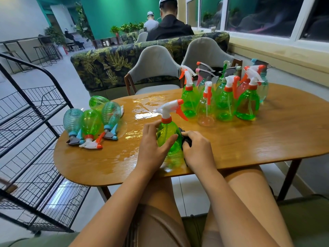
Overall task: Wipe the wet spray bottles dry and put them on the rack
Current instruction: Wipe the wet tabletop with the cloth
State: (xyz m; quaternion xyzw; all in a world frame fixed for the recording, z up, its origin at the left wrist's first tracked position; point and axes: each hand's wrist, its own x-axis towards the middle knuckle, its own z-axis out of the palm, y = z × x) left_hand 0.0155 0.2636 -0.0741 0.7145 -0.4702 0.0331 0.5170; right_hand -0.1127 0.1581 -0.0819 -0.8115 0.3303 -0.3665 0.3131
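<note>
head view, live: gripping the green spray bottle with the left hand, fingers curled round its belly, thumb across the front. clutching a dark cloth in the right hand, pressed against the bottle's right flank. held upright over the near middle of the wooden table, white-and-orange nozzle pointing toward ten o'clock; base blurred, so cannot tell whether resting on the top. out at one o'clock from it, standing close together, a cluster of upright bottles, mostly green, some pink and teal behind. over at nine o'clock, lying on their sides near the table's left end, four more bottles, nozzles toward the near edge. glistening at eleven o'clock between the two groups, a wet patch on the tabletop. past the table's left edge, still at nine o'clock, standing on the floor, the black wire rack. at twelve o'clock behind the table, two grey chairs.
</note>
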